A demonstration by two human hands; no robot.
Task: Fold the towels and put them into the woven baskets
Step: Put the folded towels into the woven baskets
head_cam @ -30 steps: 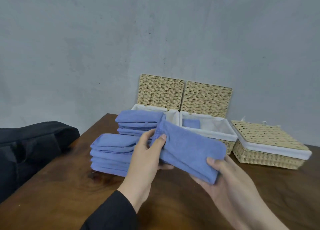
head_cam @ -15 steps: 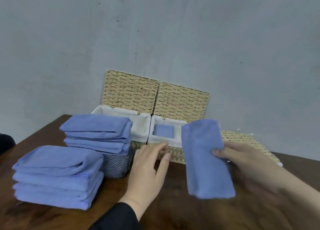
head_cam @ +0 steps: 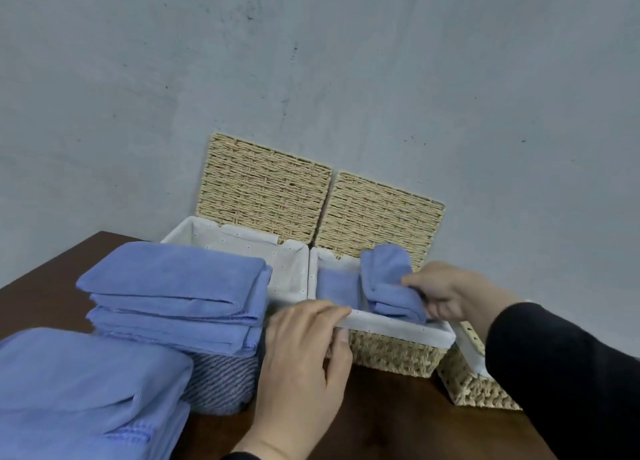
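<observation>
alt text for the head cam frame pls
A person's right hand lowers a folded blue towel into the open middle woven basket, while the left hand grips its front rim. Two stacks of folded blue towels wait at left on the wooden table.

towel in basket, stack left

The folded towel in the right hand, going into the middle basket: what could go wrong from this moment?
1. The folded towel stands half above the basket rim; if the right hand lets go now, it may unfold or catch on the liner.
2. Another towel already sits inside, so pushing down could crumple it.
3. The left hand holds only the front rim; a hard push might tip the basket.
</observation>
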